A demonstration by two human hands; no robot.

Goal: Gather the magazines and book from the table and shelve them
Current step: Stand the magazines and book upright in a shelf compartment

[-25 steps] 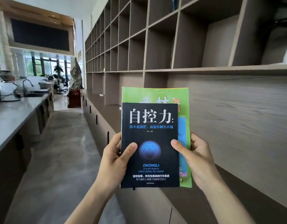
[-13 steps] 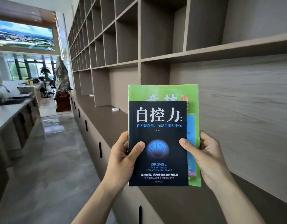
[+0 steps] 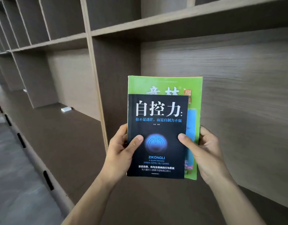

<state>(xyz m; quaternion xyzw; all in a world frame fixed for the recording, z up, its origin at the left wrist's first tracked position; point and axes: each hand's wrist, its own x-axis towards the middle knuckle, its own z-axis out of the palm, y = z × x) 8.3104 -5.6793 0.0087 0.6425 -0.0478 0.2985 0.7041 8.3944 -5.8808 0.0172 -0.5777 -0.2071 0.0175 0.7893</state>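
A black book (image 3: 157,135) with white Chinese title and a blue glowing circle is held upright in front of me. Behind it sits a larger green magazine (image 3: 166,84), its top and right edge showing; how many magazines lie behind cannot be told. My left hand (image 3: 120,153) grips the stack's left edge, thumb on the black cover. My right hand (image 3: 205,150) grips the right edge, thumb on the cover too. The stack hangs in front of the wooden shelf unit (image 3: 140,23), level with its tall lower compartment.
The shelf unit's open cubbies run away to the left above a deep brown counter ledge (image 3: 72,137). A small white object (image 3: 66,109) lies on the ledge. Cabinet fronts with dark slot handles (image 3: 48,180) stand below. Grey floor (image 3: 13,184) at lower left.
My view has turned right and closer to the shelf unit; the corridor, counter and screen on the left have left the view. Both hands keep the same hold on the stack.
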